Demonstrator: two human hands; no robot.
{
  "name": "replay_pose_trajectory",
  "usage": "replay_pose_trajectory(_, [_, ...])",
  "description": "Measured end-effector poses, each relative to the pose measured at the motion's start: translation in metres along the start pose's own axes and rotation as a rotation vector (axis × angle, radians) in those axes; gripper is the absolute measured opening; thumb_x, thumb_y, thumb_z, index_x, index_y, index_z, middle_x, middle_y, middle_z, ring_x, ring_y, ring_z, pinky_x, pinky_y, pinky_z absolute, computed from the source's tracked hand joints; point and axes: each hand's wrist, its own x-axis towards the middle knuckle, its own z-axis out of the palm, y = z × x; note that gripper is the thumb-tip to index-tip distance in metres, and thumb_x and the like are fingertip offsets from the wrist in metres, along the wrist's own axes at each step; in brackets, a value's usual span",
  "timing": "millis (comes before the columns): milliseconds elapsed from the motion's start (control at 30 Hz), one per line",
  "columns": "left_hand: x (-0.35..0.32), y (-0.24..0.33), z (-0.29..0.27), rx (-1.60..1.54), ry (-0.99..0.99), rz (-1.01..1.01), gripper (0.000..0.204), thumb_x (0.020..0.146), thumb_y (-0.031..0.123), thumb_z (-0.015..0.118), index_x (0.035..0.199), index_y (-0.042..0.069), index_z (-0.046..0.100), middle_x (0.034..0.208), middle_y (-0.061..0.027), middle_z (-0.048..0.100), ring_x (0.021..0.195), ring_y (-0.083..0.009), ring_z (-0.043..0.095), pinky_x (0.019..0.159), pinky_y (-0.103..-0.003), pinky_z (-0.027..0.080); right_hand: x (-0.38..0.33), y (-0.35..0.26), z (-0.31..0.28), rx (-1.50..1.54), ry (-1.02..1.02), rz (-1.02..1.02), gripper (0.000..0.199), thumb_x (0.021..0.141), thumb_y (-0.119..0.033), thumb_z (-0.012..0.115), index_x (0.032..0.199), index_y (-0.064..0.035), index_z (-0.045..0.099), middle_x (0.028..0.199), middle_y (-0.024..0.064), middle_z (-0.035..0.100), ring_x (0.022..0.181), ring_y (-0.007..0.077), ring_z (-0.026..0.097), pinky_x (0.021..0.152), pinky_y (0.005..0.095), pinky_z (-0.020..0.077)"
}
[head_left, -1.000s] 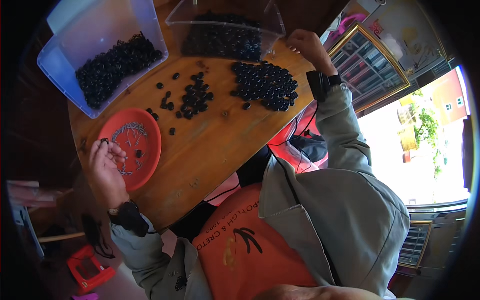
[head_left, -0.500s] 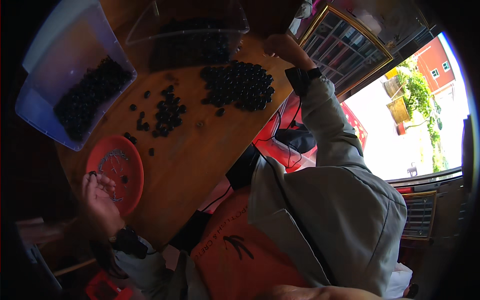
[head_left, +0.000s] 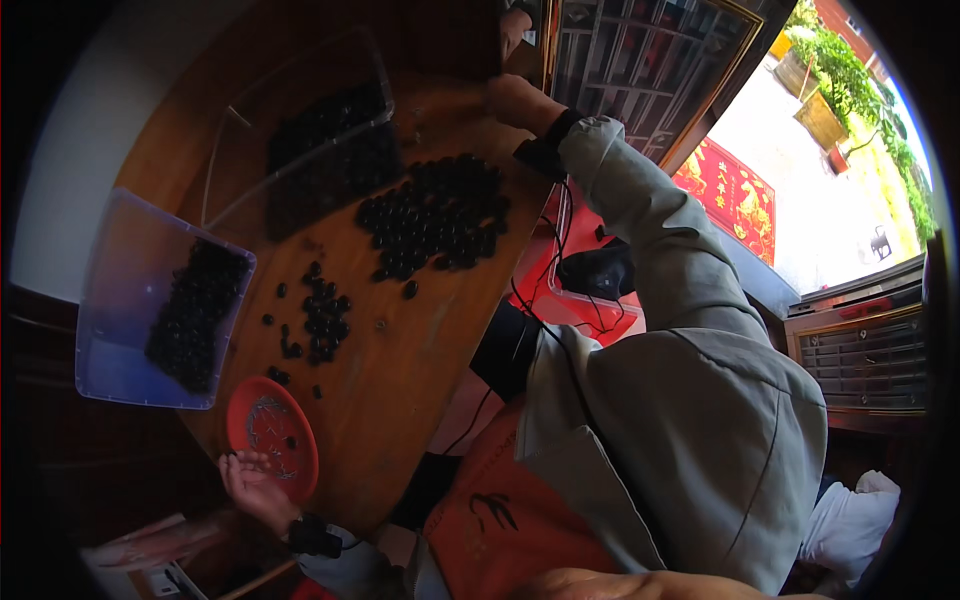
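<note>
At the lower left, my left hand [head_left: 255, 487] is beside the rim of a red plate [head_left: 311, 450], fingers curled, with a tiny dark piece at the fingertips. Thin silvery metal pieces [head_left: 262, 425] and a black piece [head_left: 291, 442] lie in the plate. My right hand [head_left: 518, 102] reaches to the far end of the wooden table [head_left: 375, 420], in shade. Its fingers look closed, and whatever they hold is hidden. Near it spreads a large group of shiny black oval pieces [head_left: 435, 215]. A smaller cluster of black pieces [head_left: 325, 320] lies nearer the plate.
A clear plastic bin [head_left: 115, 300] of black pieces stands at the left, with another clear bin [head_left: 225, 170] behind. What looks like another person's hand [head_left: 514, 28] shows at the top. A glass-fronted cabinet [head_left: 610, 75] and black cables [head_left: 545, 300] are on the right.
The view has shifted, so the table and bins appear lower and turned. My left hand stays by the plate, my right at the table's far end. A hand has come into view at the top.
</note>
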Motion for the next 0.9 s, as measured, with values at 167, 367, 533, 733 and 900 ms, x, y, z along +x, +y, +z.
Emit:
replay_pose_trajectory(167, [0.008, -0.011, -0.02, -0.012, 0.009, 0.032, 0.018, 0.094, 0.024, 0.046, 0.095, 0.008, 0.053, 0.081, -0.0039, 0.057, 0.074, -0.0149, 0.054, 0.067, -0.028, 0.042, 0.009, 0.004, -0.003, 0.012, 0.017, -0.085, 0.011, 0.075, -0.012, 0.058, 0.075, -0.0067, 0.067, 0.078, 0.0087, 0.065, 0.077, 0.0278, 0.065, 0.068, 0.0372, 0.0524])
replay_pose_trajectory(367, [0.011, -0.01, -0.023, -0.024, 0.022, 0.037, 0.019, 0.095, 0.022, 0.042, 0.093, 0.007, 0.053, 0.08, -0.0032, 0.056, 0.073, -0.0145, 0.054, 0.066, -0.028, 0.042, -0.002, -0.003, -0.003, 0.089, 0.044, -0.051, 0.012, 0.076, -0.009, 0.056, 0.08, -0.0008, 0.064, 0.083, 0.0149, 0.062, 0.073, 0.0278, 0.064, 0.065, 0.0365, 0.0523])
replay_pose_trajectory(533, [0.012, -0.005, -0.026, -0.005, 0.018, 0.066, 0.018, 0.096, 0.021, 0.041, 0.091, 0.007, 0.052, 0.079, -0.0029, 0.056, 0.072, -0.0129, 0.053, 0.065, -0.026, 0.042, -0.004, -0.012, -0.004, -0.04, 0.011, 0.012, 0.018, 0.075, -0.006, 0.055, 0.089, 0.0032, 0.061, 0.085, 0.0187, 0.061, 0.074, 0.0294, 0.065, 0.065, 0.0358, 0.0524])
replay_pose_trajectory(733, [0.012, -0.001, -0.029, -0.033, 0.075, 0.081, 0.015, 0.096, 0.019, 0.044, 0.09, 0.008, 0.05, 0.078, -0.0022, 0.055, 0.07, -0.0117, 0.053, 0.064, -0.025, 0.042, 0.006, -0.01, 0.0, 0.153, 0.056, 0.072, 0.028, 0.077, -0.007, 0.054, 0.102, 0.0039, 0.055, 0.086, 0.0193, 0.063, 0.074, 0.0288, 0.065, 0.065, 0.0369, 0.0523])
replay_pose_trajectory(900, [0.013, -0.003, -0.042, -0.017, 0.094, 0.096, 0.013, 0.095, 0.019, 0.045, 0.092, 0.007, 0.049, 0.078, -0.0023, 0.056, 0.068, -0.012, 0.054, 0.061, -0.024, 0.042, 0.056, -0.002, 0.01, 0.241, -0.028, 0.01, 0.021, 0.078, -0.011, 0.057, 0.097, -0.0046, 0.063, 0.086, 0.0126, 0.066, 0.081, 0.0285, 0.066, 0.069, 0.0382, 0.0525])
